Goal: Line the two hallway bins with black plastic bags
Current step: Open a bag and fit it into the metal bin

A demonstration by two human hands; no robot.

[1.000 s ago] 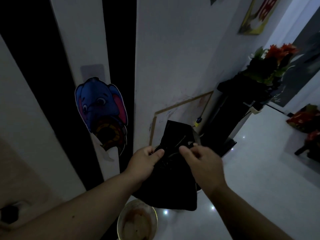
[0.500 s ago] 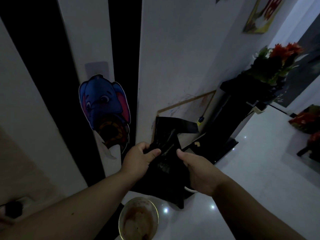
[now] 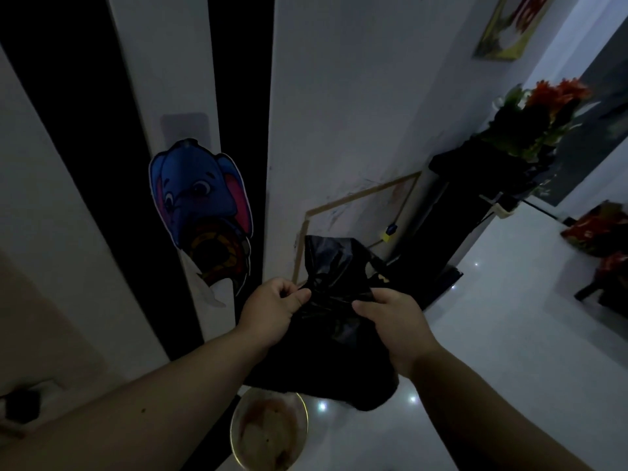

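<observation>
The hallway is dim, and a person stands close to the white wall with both bare arms stretched out ahead. The left hand (image 3: 272,309) is closed, thumb against fingers, pinching a gathered fold of a crumpled black plastic bag (image 3: 334,321). The right hand (image 3: 396,322) grips the same bag just across from it, fingers curled into the plastic, so the two hands sit near each other with a bunched ridge of bag between them. Part of the bag sticks up above the hands in a loose crinkled flap; the rest hangs down below the wrists, held clear of the glossy white tiled floor (image 3: 509,334). Directly beneath the hanging bag, at the bottom of the view, sits a small round bin with a shiny metal rim (image 3: 272,433), its inside stained brown and without a liner. On the white door panel to the left is a blue cartoon elephant sticker (image 3: 200,202). Further along the wall stands a tall black stand (image 3: 452,239) with a bunch of orange flowers (image 3: 550,96) on top.
</observation>
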